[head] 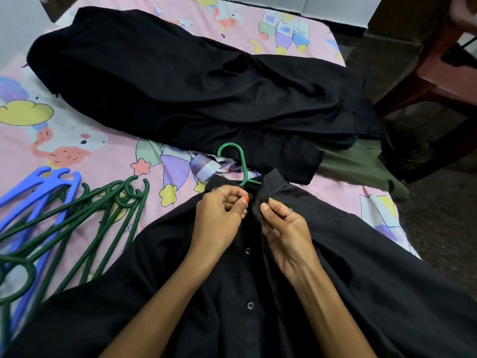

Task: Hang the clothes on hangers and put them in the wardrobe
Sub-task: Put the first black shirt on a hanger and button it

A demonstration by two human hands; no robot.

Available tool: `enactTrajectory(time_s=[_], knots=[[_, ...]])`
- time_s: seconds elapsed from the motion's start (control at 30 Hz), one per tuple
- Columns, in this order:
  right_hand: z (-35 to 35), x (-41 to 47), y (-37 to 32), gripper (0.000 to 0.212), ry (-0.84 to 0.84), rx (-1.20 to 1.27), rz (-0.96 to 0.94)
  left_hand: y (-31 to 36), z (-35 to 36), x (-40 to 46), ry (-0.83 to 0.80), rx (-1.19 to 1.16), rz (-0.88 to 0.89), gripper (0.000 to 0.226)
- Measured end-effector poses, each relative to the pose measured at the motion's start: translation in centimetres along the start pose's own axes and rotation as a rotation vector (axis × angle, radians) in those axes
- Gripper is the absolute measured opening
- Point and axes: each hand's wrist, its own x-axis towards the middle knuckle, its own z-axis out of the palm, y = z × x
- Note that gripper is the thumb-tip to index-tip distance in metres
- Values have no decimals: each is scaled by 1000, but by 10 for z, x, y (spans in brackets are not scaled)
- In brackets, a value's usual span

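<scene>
Spread flat across the near half of the bed, a black button-front shirt (348, 267), two buttons showing down its placket. At the neck, both hands at work: left hand (219, 215) with fingers curled, pinching the left edge of the shirt front just under the collar; right hand (284, 228) with thumb and fingers nipping the opposite edge. Poking out of the collar just beyond the fingers, the hook of a green hanger (238, 161), its shoulders hidden inside the shirt. To the left on the pink cartoon-print bedsheet (90, 151), a loose heap of spare hangers (77, 215), dark green and blue, hooks overlapping. Behind the collar, a scrap of checked cloth (206, 166). Farther back, a large pile of black clothes (167, 81), with an olive garment (361, 166) at the bed's right edge. Beyond, at upper right, a reddish-brown chair (438, 73) on the dark floor.
</scene>
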Motion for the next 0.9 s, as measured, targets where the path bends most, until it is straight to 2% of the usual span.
enactTrajectory(time_s=[0.13,0.27,0.4,0.5,0.63,0.77,0.9], knots=[[4,-7,-6,10,3,-82,-35,2,-3,0,-2,14,15,22],[10,-14,-12,22,9,-242,-86,3,-5,-1,25,43,16,22],[17,-16,-10,18,95,-490,-148,0,-4,-3,24,76,-5,27],[22,-12,-5,21,180,-741,-266,-2,-4,-2,22,148,12,28],[30,-11,0,21,240,-992,-438,-1,-5,-4,34,222,40,16],[34,-14,4,24,230,-1054,-545,2,-5,-4,44,211,37,13],[34,-15,4,19,226,-1049,-569,0,-8,-1,23,120,-29,19]])
